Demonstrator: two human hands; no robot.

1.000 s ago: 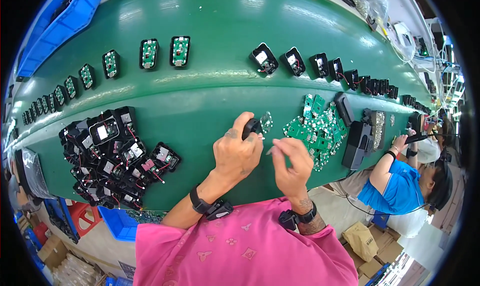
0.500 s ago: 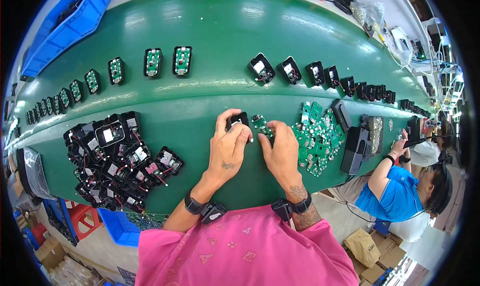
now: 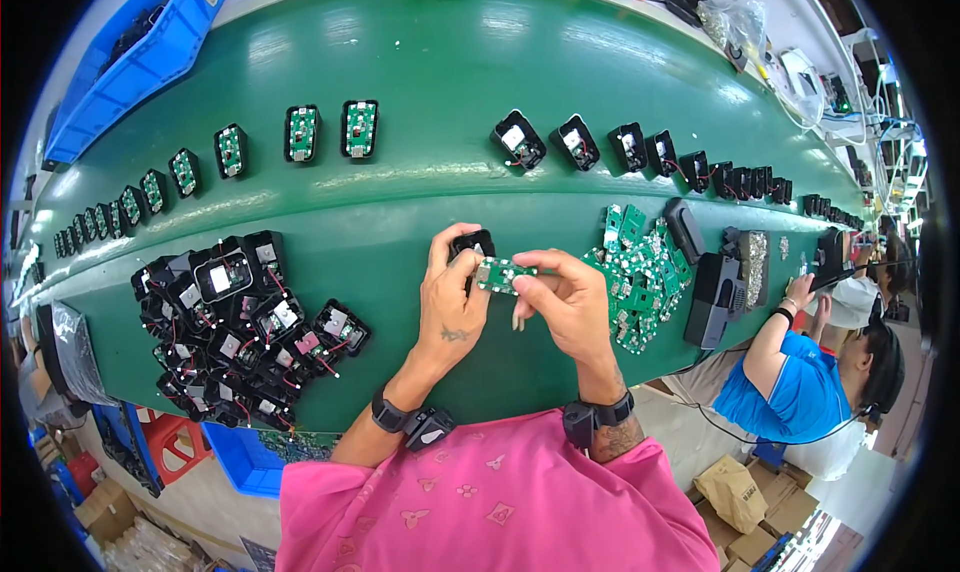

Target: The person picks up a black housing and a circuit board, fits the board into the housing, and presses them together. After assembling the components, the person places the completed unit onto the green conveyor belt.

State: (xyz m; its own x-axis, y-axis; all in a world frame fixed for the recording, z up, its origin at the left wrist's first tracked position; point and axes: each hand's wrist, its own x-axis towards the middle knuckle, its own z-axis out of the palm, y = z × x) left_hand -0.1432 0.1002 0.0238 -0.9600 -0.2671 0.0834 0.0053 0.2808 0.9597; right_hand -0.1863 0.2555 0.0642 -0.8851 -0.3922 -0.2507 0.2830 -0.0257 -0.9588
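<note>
My left hand (image 3: 452, 297) is closed round a small black plastic housing (image 3: 472, 242), whose far end shows above the fingers. Between thumb and fingers of my right hand (image 3: 568, 302) is a green circuit board (image 3: 507, 275), held level just over the near side of the housing. The board's left end meets the left fingertips; whether they grip it too, I cannot tell. Right of my hands lies a heap of green circuit boards (image 3: 640, 290). To the left is a pile of black housings (image 3: 225, 317) with red wires and pale blocks inside.
Housings fitted with green boards (image 3: 302, 134) stand in a row at the far left. Open housings with wires (image 3: 520, 140) form another row at the far right. A blue bin (image 3: 140, 67) sits back left. At right are dark grey cases (image 3: 712, 297) and a co-worker in blue (image 3: 790, 382).
My right hand has turned and brought the circuit board left, from beside the housing to over its near side. The left hand keeps its hold on the housing, nearly in place.
</note>
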